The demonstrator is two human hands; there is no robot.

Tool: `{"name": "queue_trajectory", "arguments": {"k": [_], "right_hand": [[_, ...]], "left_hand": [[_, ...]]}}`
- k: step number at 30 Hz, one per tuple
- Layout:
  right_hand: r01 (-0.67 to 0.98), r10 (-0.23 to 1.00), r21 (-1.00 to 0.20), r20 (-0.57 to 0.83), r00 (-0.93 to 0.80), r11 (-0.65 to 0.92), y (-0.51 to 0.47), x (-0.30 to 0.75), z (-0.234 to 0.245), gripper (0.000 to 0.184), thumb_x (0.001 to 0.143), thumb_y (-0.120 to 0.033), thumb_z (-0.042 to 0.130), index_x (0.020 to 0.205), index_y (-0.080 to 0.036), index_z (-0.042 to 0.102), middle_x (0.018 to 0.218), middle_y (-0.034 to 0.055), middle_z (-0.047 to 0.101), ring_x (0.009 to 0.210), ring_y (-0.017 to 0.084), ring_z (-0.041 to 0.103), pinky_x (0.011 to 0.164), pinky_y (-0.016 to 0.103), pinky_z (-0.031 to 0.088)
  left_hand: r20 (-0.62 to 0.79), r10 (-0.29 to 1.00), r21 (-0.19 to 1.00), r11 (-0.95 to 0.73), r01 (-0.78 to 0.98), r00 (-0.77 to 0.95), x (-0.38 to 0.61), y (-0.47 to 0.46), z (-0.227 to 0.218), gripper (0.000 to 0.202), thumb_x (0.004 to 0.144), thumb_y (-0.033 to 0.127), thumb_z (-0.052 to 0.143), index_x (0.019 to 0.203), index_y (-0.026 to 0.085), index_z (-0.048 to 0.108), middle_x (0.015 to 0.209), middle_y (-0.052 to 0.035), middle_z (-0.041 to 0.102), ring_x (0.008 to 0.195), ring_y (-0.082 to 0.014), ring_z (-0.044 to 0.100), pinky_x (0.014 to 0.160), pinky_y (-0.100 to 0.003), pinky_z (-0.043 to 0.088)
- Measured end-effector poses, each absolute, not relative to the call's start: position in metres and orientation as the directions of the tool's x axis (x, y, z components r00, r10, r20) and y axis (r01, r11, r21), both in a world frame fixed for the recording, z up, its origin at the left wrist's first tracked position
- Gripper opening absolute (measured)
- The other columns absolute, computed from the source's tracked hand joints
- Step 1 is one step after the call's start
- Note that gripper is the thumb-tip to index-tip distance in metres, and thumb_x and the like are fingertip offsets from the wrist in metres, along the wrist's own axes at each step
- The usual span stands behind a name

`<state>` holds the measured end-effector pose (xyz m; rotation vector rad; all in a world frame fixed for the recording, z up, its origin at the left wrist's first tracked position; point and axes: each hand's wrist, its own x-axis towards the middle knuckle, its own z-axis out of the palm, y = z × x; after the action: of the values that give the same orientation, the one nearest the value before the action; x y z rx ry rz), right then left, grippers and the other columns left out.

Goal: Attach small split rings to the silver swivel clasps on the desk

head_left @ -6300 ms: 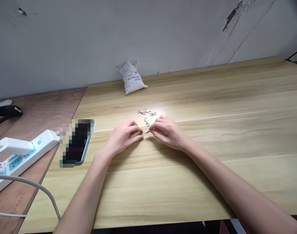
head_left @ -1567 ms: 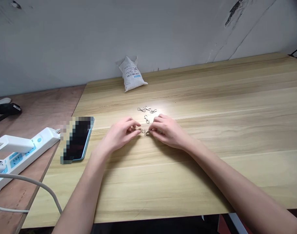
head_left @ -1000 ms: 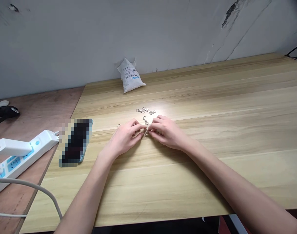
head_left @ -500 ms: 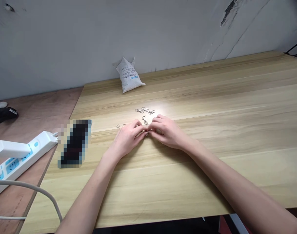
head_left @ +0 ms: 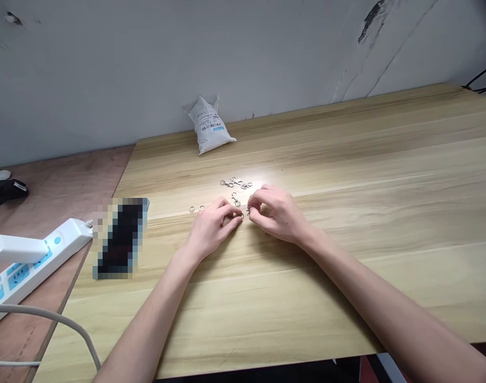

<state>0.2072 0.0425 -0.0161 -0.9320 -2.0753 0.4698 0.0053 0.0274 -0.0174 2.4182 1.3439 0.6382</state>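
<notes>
My left hand (head_left: 214, 223) is closed in a pinch on a small metal ring (head_left: 242, 216), just above the wooden table. Facing it, my right hand (head_left: 277, 213) pinches a small metal swivel clasp (head_left: 248, 211), mostly covered by the fingers. A narrow gap parts the two pieces. Just beyond the fingertips lies a swivel clasp with a ring (head_left: 236, 200). Farther back is a small group of similar clasps with rings (head_left: 235, 182). Two loose rings (head_left: 192, 209) lie left of my left hand, one partly behind it.
A white labelled plastic packet (head_left: 211, 127) leans near the grey wall. At left lie a phone-shaped blurred object (head_left: 122, 239) and a white power strip (head_left: 39, 255) with plugs. A grey cable (head_left: 67, 322) curves over the table's left edge (head_left: 73, 290).
My hands were touching at the fingertips over one metal piece. Now they are slightly apart, the right hand raised a little with a clasp, the left keeping a ring.
</notes>
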Motion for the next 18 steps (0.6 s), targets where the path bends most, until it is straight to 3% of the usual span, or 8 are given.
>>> {"name": "queue_trajectory", "arguments": {"k": [5, 10, 18], "right_hand": [[0.463, 0.748, -0.588, 0.516, -0.417, 0.663, 0.0431, 0.2060, -0.0188, 0.010, 0.077, -0.011, 0.056, 0.072, -0.020, 0.055, 0.066, -0.0003, 0.059, 0.066, 0.015, 0.049, 0.067, 0.028, 0.036], [0.472, 0.746, -0.578, 0.522, -0.415, 0.666, 0.0424, 0.2060, -0.0198, 0.008, 0.080, -0.012, 0.056, 0.075, -0.019, 0.057, 0.066, 0.0001, 0.061, 0.066, 0.016, 0.051, 0.068, 0.029, 0.037], [0.438, 0.760, -0.622, 0.516, -0.395, 0.649, 0.0413, 0.2051, -0.0169, 0.010, 0.085, -0.013, 0.056, 0.082, -0.019, 0.063, 0.068, 0.0009, 0.064, 0.067, 0.016, 0.055, 0.069, 0.029, 0.040]], "left_hand": [[0.376, 0.772, 0.341, -0.629, 0.699, 0.511, 0.0109, 0.0274, -0.0232, 0.014, 0.094, 0.023, 0.054, 0.092, 0.019, 0.068, 0.081, -0.0022, 0.062, 0.069, -0.0135, 0.056, 0.062, -0.025, 0.042], [0.421, 0.779, 0.432, -0.623, 0.652, 0.465, 0.0112, 0.0273, -0.0232, 0.010, 0.091, 0.020, 0.057, 0.092, 0.018, 0.067, 0.083, -0.0030, 0.064, 0.071, -0.0131, 0.058, 0.063, -0.024, 0.045], [0.456, 0.796, 0.478, -0.596, 0.644, 0.398, 0.0087, 0.0270, -0.0181, 0.012, 0.091, 0.025, 0.060, 0.087, 0.018, 0.068, 0.081, -0.0032, 0.066, 0.073, -0.0139, 0.060, 0.063, -0.025, 0.048]]}}
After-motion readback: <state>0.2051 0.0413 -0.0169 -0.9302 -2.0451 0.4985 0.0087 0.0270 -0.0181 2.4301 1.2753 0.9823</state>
